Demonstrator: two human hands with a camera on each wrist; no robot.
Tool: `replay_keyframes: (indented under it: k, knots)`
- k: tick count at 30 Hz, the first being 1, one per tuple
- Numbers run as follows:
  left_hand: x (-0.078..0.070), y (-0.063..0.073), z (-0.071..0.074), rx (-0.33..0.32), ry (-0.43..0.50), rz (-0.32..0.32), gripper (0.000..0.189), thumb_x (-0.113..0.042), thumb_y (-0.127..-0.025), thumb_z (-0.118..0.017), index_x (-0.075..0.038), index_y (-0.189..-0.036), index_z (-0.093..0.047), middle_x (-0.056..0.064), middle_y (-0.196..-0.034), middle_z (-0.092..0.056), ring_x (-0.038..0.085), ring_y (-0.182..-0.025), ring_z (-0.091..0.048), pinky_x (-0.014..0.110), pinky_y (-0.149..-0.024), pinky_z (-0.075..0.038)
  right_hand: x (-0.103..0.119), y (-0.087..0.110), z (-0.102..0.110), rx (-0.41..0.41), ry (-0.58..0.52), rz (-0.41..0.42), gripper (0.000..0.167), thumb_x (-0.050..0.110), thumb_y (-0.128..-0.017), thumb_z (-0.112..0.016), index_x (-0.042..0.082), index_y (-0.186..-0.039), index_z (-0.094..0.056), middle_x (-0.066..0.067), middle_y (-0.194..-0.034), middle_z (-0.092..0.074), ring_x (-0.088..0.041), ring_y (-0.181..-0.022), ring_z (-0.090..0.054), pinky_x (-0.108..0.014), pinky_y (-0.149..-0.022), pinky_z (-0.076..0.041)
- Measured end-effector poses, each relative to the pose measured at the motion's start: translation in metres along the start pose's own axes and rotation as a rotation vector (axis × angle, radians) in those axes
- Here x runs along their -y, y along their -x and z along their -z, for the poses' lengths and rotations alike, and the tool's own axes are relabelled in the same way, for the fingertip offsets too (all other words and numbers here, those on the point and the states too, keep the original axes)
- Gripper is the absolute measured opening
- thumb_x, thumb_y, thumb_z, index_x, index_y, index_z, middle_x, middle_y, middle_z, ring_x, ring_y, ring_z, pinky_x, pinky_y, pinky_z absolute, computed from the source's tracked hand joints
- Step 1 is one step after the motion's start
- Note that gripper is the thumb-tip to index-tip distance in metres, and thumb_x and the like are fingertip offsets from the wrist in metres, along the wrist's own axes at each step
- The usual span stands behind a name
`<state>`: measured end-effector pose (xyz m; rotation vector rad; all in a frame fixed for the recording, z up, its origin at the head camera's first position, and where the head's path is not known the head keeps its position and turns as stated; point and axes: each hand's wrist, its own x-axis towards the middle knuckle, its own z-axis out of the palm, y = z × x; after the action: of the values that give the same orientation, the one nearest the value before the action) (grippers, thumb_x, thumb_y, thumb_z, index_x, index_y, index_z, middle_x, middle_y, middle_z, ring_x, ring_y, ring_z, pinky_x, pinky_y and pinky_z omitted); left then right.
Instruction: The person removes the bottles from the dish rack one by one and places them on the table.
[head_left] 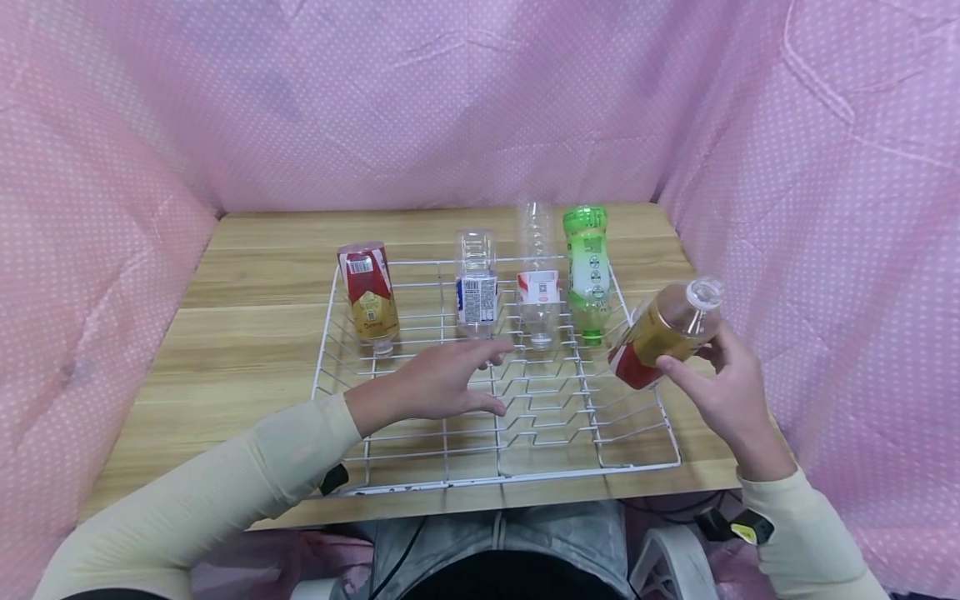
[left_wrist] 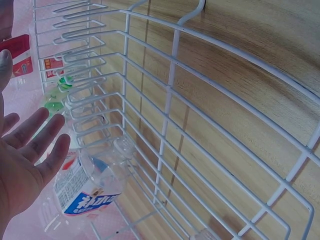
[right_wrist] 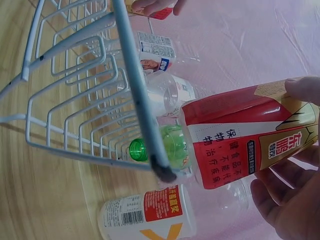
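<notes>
Pink dotted cloth point(head_left: 450, 100) walls in the wooden table point(head_left: 255, 333) in front of you, and a white wire rack point(head_left: 555, 475) spans the surface under and between your hands. Your left hand point(head_left: 435, 379) reaches in over the rack from the left, its fingers extended to the right and its thumb spread away from them; it is free of any load. Your right hand point(head_left: 723, 392) comes up past the rack's right edge with its fingers wrapped around a red-and-gold bottle point(head_left: 663, 337), thumb on the near side and the other fingers on the far side.

That bottle sits between your right thumb and fingers, gripped on the upper part of its body, so the red base sticks out to the left of your fingertips. It is tilted: its long axis slants from the base, low and toward the rack, to the clear mouth, which points up and to the right.

Just beyond your left fingers, a clear bottle with a blue-and-white label point(head_left: 477, 296) stands neck down in the rack. A clear bottle with a red-and-white label point(head_left: 537, 292) and a green bottle point(head_left: 588, 267), both neck down, stand past your left fingertips to the right. Behind your left wrist, another red-and-gold container point(head_left: 370, 296) leans neck down in the wires.
</notes>
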<state>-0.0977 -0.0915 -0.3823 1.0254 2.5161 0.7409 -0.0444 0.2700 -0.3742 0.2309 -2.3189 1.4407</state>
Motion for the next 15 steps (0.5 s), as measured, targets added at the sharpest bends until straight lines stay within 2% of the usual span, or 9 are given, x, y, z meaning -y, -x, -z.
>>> replay_keyframes:
  k: [15]
  knots:
    - [0.002, 0.000, -0.001, 0.009, -0.034, 0.017, 0.082, -0.060, -0.085, -0.072, -0.025, -0.153, -0.043, -0.003, -0.133, -0.064, 0.021, -0.122, -0.061, 0.044, -0.095, -0.053, -0.012, 0.001, 0.010, -0.083, 0.046, -0.055, 0.057, -0.013, -0.076, -0.075, -0.003, -0.131, -0.061, 0.014, -0.115, -0.066, -0.007, -0.102, -0.060, -0.015, -0.084, -0.047]
